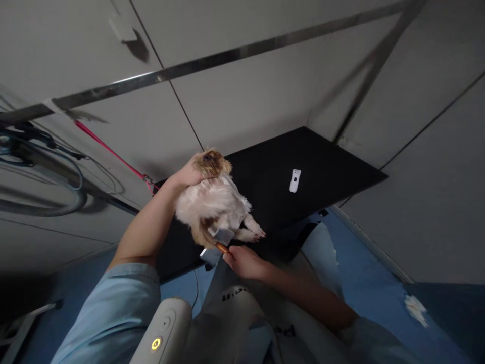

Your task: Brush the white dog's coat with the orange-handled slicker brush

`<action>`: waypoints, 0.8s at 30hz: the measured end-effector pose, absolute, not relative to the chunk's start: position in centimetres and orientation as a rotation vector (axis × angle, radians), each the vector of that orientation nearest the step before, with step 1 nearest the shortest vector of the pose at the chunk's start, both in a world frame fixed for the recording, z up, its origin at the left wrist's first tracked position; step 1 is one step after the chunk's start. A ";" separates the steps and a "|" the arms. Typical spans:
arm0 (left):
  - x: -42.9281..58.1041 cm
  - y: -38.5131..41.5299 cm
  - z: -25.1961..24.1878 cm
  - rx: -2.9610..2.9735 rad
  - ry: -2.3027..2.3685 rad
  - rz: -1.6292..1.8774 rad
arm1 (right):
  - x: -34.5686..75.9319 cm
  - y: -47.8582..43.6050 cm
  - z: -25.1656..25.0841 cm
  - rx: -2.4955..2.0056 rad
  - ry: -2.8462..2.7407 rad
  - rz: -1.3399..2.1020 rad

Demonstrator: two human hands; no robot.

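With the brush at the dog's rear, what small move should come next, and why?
Probably a short stroke of the brush down through the coat at the hindquarters of the dog. The right hand holds its pad against the fur there, while the left hand cups the head, steadying the animal on the black table.

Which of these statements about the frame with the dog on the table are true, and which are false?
1. The left hand holds the small dog at its head. True.
2. The right hand is empty. False: its fingers grip a brush at the dog's rear.
3. A white device lies on the black table, apart from the dog. True.
4. The leash is blue. False: it is red.
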State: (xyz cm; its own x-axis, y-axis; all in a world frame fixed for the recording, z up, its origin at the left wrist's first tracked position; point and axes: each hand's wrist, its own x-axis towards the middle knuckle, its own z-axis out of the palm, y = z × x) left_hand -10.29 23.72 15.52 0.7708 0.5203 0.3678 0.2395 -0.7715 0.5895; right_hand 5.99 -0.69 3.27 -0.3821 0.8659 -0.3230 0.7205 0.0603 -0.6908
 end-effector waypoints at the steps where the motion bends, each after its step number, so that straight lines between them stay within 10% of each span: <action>1: -10.3 23.8 15.5 2.460 0.510 0.744 | 6.0 -0.4 3.5 -1.557 -2.107 1.150; 24: -3.2 25.4 16.2 2.231 0.711 0.480 | 4.9 1.4 -2.6 -1.608 -1.877 0.649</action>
State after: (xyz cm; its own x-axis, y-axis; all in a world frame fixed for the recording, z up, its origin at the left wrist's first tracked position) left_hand -3.21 25.42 16.17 0.7770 0.6177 0.1216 0.3435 -0.5778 0.7403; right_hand 4.88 1.35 -2.63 -0.1069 0.9877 0.1138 0.7066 0.1560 -0.6902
